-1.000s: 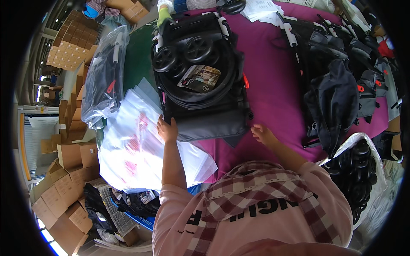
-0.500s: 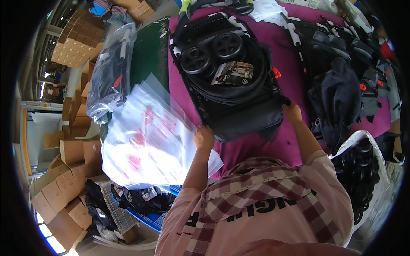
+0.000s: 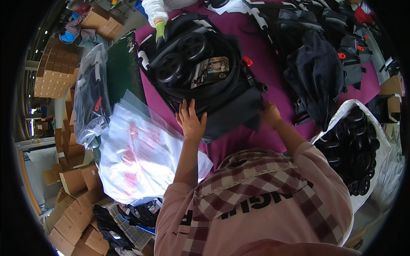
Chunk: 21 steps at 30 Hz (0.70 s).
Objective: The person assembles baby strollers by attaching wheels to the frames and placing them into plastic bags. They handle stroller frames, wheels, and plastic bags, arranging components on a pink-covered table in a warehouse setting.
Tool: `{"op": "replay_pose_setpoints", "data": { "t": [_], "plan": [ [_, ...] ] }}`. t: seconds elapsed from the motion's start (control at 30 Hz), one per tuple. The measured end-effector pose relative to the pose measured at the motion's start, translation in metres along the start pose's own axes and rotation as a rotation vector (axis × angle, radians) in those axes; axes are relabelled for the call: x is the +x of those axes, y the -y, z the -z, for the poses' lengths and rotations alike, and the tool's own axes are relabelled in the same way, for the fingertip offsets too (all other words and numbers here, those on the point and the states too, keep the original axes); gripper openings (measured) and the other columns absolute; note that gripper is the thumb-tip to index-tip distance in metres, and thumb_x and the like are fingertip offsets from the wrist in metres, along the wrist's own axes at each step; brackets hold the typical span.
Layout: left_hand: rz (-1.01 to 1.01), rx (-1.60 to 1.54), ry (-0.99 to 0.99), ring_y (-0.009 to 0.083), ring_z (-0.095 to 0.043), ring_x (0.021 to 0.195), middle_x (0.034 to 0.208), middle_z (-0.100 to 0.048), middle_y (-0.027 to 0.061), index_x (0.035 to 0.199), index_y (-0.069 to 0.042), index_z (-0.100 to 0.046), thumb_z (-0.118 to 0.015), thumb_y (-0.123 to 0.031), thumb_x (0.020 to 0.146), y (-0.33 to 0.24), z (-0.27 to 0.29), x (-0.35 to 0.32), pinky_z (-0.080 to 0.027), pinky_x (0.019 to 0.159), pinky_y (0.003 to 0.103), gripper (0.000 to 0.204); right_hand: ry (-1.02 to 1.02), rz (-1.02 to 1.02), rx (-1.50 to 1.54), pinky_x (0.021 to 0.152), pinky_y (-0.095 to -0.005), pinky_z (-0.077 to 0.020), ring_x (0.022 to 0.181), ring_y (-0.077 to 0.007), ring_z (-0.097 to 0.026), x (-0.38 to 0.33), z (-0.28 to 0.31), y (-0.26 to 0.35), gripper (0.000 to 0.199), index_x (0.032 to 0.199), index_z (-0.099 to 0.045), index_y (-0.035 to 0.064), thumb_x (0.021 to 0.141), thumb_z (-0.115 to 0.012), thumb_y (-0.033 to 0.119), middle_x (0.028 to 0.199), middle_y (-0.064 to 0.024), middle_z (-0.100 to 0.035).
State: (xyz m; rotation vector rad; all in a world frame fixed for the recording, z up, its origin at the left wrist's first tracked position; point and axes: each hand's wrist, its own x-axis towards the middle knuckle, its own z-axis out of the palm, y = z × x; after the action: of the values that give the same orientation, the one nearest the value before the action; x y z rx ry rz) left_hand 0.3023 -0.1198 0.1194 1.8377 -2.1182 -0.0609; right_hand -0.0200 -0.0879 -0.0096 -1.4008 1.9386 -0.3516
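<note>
A black folded stroller lies on the magenta cloth in front of me, two wheels upward and a printed picture card on its round part. My left hand rests with fingers spread on the dark fabric at its near left side. At the near right corner, my right hand has its fingers curled round the fabric edge; the fingertips are partly hidden. Another person's gloved hand, yellow-green at the cuff, touches the stroller's far left end.
Clear plastic bags with red print are stacked at the left, beside a bagged stroller. More dark strollers lie at the right. A white sack holds black wheels. Cardboard boxes stand at the lower left.
The stroller has shifted left and tilted in the view. My left hand has moved from its edge onto the fabric; my right has left the corner knob. The other person's gloved hand and sleeve reach further in.
</note>
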Motion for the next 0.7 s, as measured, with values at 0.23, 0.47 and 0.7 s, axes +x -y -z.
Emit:
{"op": "replay_pose_setpoints", "data": {
  "t": [0.23, 0.47, 0.7],
  "plan": [
    [0.601, -0.593, -0.015, 0.0305, -0.046, 0.119, 0.129, -0.045, 0.0217, 0.135, 0.000, -0.037, -0.069, -0.029, 0.084, 0.088, -0.026, -0.105, -0.038, 0.097, 0.038, 0.067, 0.008, 0.075, 0.220, 0.093, -0.0377, -0.0449, 0.110, -0.0300, -0.058, 0.040, -0.005, -0.018, 0.071, 0.126, -0.051, 0.0007, 0.077, -0.068, 0.049, 0.118, -0.0193, -0.061],
    [0.887, -1.055, 0.343, 0.0165, -0.058, 0.084, 0.102, -0.064, 0.0102, 0.119, 0.003, -0.055, -0.065, -0.033, 0.088, 0.052, -0.074, -0.124, -0.048, 0.076, 0.030, 0.049, 0.121, -0.185, 0.339, 0.091, -0.0370, -0.0455, 0.108, -0.0291, -0.060, 0.064, 0.006, 0.005, 0.071, 0.118, -0.059, -0.0041, 0.080, -0.063, 0.056, 0.112, -0.0212, -0.064],
    [0.983, -1.366, -0.011, 0.0179, -0.059, 0.090, 0.101, -0.063, 0.0100, 0.117, 0.005, -0.056, -0.063, -0.036, 0.090, 0.047, -0.090, -0.115, -0.049, 0.075, 0.032, 0.049, 0.075, -0.162, 0.249, 0.087, -0.0369, -0.0469, 0.102, -0.0295, -0.062, 0.067, 0.009, 0.009, 0.074, 0.116, -0.060, -0.0054, 0.080, -0.062, 0.059, 0.107, -0.0192, -0.065]
  ]
}}
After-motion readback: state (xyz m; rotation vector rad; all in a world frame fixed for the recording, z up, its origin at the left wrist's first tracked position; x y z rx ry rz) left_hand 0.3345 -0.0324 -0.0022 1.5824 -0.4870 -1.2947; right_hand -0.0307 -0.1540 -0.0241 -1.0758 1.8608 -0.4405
